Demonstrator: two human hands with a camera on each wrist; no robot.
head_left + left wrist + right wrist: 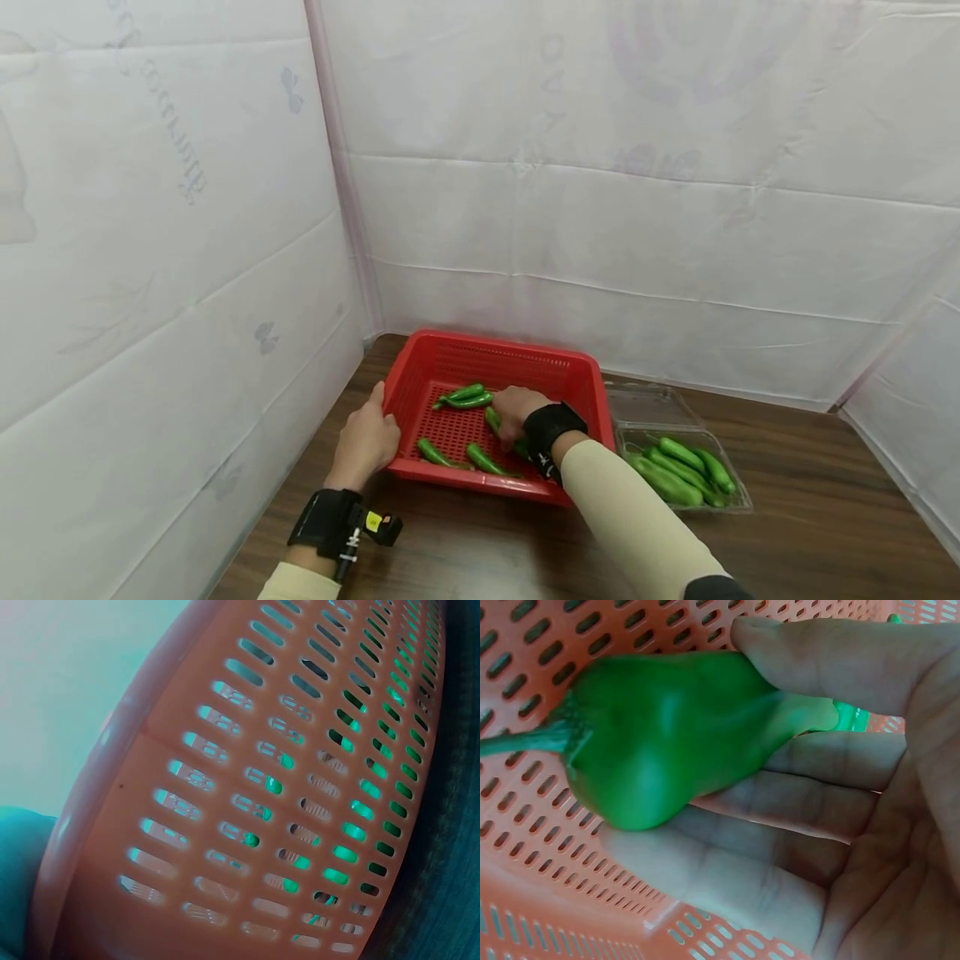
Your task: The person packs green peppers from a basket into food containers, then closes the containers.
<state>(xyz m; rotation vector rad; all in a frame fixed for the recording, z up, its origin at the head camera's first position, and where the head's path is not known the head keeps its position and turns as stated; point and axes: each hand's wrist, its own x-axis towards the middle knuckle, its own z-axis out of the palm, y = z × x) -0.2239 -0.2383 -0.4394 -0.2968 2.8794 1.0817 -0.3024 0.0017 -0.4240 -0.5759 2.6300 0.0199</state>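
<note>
A red plastic basket [491,337] with slotted walls stands on the wooden table, several green peppers on its floor. My left hand [367,437] grips its left rim; the left wrist view mostly shows the basket's outer wall [112,817]. Inside, toward the basket's right half, is my right hand [517,410]. A plump green pepper [645,742] lies between its thumb and fingers in the right wrist view, stem pointing away from the palm. Two long green peppers [468,402] lie left of this hand, and others [483,458] lie near the front wall.
Right of the basket, a clear plastic container [742,502] with its lid [648,406] folded back holds several larger green peppers [667,482]. White patterned sheeting [637,225] hangs behind and along the left side. Dark wooden tabletop [810,467] extends to the right.
</note>
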